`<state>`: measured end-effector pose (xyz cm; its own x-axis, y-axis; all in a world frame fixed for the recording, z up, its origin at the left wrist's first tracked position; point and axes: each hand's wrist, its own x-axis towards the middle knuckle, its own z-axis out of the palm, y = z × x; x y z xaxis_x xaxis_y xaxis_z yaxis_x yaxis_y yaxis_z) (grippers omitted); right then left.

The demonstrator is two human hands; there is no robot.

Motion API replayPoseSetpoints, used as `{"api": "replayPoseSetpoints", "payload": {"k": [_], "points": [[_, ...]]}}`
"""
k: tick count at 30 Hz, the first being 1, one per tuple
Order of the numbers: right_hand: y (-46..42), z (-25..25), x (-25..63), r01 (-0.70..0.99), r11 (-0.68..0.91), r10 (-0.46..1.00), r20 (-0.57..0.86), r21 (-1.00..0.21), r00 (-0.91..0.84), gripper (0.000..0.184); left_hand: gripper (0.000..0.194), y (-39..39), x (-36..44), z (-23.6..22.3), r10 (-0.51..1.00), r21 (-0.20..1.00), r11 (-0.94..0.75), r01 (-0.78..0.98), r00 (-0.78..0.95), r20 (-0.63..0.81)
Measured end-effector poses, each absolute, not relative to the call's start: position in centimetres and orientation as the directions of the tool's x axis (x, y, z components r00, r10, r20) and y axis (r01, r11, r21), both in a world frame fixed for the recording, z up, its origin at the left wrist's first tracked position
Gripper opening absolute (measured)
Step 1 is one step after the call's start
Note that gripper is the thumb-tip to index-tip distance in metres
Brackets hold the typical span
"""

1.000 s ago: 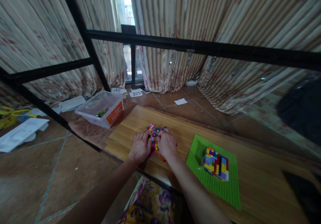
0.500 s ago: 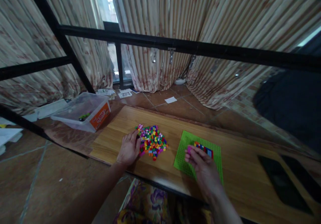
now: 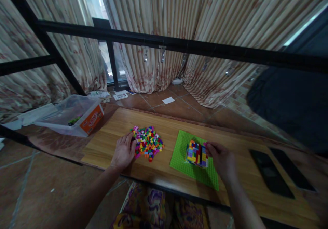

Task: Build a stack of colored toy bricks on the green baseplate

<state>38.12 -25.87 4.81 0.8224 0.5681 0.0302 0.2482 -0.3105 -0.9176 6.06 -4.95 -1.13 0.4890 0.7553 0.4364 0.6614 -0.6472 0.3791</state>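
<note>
My right hand (image 3: 223, 159) pinches a small magenta brick (image 3: 205, 144) at the far right corner of a block built of many-coloured bricks (image 3: 196, 153). That block stands on a green studded baseplate (image 3: 176, 159). Whether the magenta brick touches the block is hard to make out. My left hand (image 3: 124, 151) rests on the wooden table (image 3: 107, 136), its fingers stretched out and lying against the left edge of a pile of small loose bricks (image 3: 149, 142). The fingertips partly cover bricks there.
Two dark flat objects (image 3: 271, 172) lie on the right of the table. A clear plastic box (image 3: 58, 119) with an orange label stands beyond its left end. A black metal bar (image 3: 143, 39) runs across, in front of curtains (image 3: 153, 10).
My right hand has moved from over the block to its right side, still pinching the magenta brick, and uncovers the block. My left hand stays by the pile. The view has shifted rightward.
</note>
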Motion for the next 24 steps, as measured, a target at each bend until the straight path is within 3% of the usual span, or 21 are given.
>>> {"api": "replayPoseSetpoints", "payload": {"k": [3,6,9,16,24], "points": [[-24.9,4.6,38.1,0.490,-0.375,0.644,0.159,-0.787,0.748,0.036,0.043,-4.9,6.1,-1.1,0.751,0.372,-0.651,0.661,0.490,0.442],[-24.2,4.2,38.0,0.566,-0.362,0.674,0.211,-0.741,0.708,0.037,0.044,-4.8,6.1,-1.2,0.747,0.364,-0.655,0.662,0.494,0.446],[-23.6,3.8,38.0,0.578,-0.371,0.671,0.221,-0.727,0.708,0.038,0.044,-4.8,6.1,-1.3,0.746,0.360,-0.656,0.663,0.498,0.442],[-23.4,3.6,38.3,0.501,-0.416,0.701,0.083,-0.759,0.708,0.035,0.044,-4.9,6.1,-1.1,0.751,0.362,-0.652,0.667,0.500,0.430],[-23.1,3.9,38.6,0.546,-0.448,0.726,0.068,-0.708,0.684,0.033,0.043,-5.0,6.1,-1.1,0.754,0.364,-0.648,0.669,0.497,0.430]]}}
